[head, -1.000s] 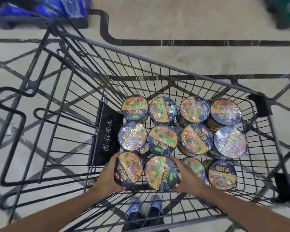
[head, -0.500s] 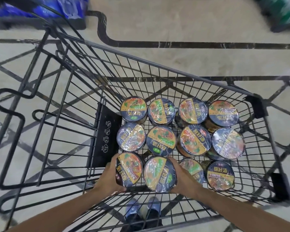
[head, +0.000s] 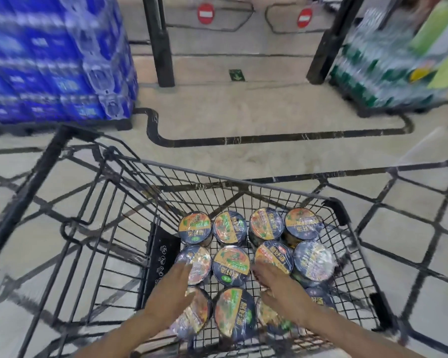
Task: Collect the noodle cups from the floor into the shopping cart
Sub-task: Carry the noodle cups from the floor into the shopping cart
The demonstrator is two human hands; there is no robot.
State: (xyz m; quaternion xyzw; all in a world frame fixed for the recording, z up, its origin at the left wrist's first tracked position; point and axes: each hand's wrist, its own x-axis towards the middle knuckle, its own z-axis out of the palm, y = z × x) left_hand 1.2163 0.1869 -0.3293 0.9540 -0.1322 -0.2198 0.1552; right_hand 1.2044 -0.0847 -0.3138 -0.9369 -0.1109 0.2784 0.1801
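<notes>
Several dark blue noodle cups with orange and green lids stand upright in rows inside the black wire shopping cart [head: 243,180]. One cup [head: 231,264] sits mid-basket and another cup [head: 234,316] stands nearest me. My left hand [head: 175,288] hovers over the left cups with straight fingers, holding nothing. Over the cups on the right, my right hand [head: 276,282] lies flat with spread fingers, also holding nothing. No cup shows on the floor.
A tall stack of blue bottled-water packs [head: 55,58] stands at the back left. Green bottle packs [head: 380,71] stand at the back right. Black gate posts [head: 158,40] and barrier arms with red no-entry signs [head: 205,13] lie ahead. The floor is beige tile.
Both hands have let go of the two nearest cups and lifted above the basket with fingers straightened. The camera has tilted up, so the gates and stacks ahead show.
</notes>
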